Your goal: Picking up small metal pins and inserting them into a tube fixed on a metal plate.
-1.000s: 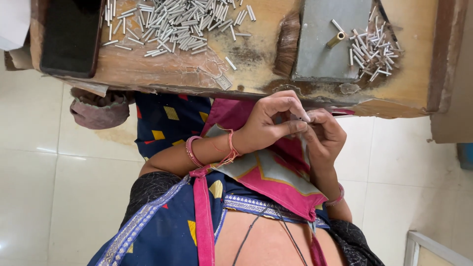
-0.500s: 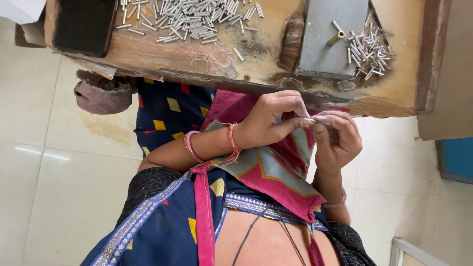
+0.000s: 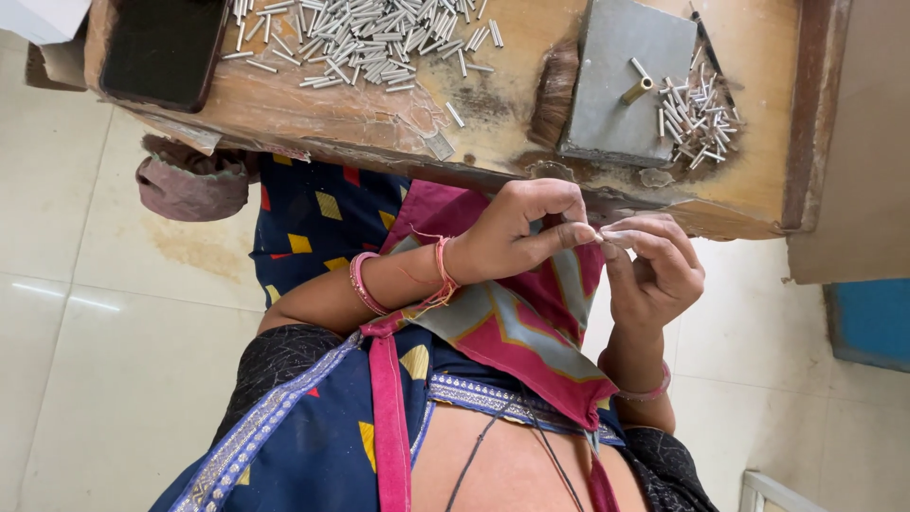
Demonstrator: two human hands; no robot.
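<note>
Pinching a tiny metal pin (image 3: pixel 597 234) with the left hand (image 3: pixel 517 232), thumb and first finger closed tight on it, just under the edge of the table (image 3: pixel 313 114), over the lap

Meeting it from the other side with the right hand (image 3: pixel 654 275), fingers curled in and nearly closed at the pin's tip; cannot tell if gripping or only touching

Compared with a second ago: brought the fingertips of both hands closer together, now touching at the pin, and lifted a little nearer the table edge. Probably means fiddly work on this one pin going on, with nothing put down yet. Left the big pile of pins (image 3: pixel 365 38) and the small pile of pins (image 3: pixel 697 114) lying just as before

No labels or signs to see. Only a flat black slab (image 3: pixel 156 47) at the table's left corner, a white sheet corner (image 3: pixel 38 14) beside it, a grey square block (image 3: pixel 626 81) with a little brass peg (image 3: pixel 637 90) on top, and a blue box shape (image 3: pixel 867 322) low on the floor at the right
</note>
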